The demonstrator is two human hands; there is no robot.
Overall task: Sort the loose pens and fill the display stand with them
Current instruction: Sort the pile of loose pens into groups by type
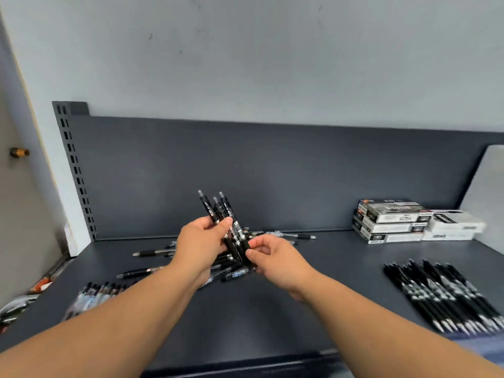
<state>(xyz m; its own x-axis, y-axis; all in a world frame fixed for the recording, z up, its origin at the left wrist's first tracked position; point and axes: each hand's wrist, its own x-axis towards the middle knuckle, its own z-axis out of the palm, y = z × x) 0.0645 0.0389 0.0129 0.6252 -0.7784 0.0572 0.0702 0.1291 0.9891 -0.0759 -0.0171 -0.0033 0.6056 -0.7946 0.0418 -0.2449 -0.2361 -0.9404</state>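
A bunch of black click pens [221,211] stands tilted just above the loose pen pile [234,274]. The left hand [200,241] grasps the bunch's middle, and the right hand [275,255] pinches its lower ends. The pile lies on a dark shelf [259,317], partly hidden under both hands. Right of the pile, well apart, black pens lie in a sorted row [447,296]. Left of the pile is a second row [101,294], blurred. Behind and right of the pile, pen boxes [392,222] are stacked against the back panel [218,159].
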